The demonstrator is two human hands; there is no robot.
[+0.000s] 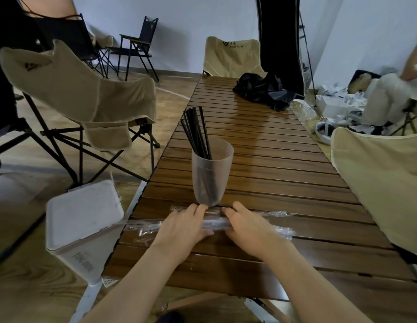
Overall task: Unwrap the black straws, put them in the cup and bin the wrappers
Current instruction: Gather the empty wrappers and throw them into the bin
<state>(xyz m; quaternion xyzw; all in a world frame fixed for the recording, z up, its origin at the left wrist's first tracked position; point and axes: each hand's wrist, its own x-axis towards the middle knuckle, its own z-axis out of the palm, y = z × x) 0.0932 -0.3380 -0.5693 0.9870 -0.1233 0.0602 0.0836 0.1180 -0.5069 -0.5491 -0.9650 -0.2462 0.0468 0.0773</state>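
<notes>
Now both hands, left hand and right hand, press flat (fingers straight) on clear wrappers.

Straws in cup, wrappers before it

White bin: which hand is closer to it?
Left. The left hand lies on the clear wrappers near the table's left edge, right of the white bin. The right hand rests on them farther right.
</notes>
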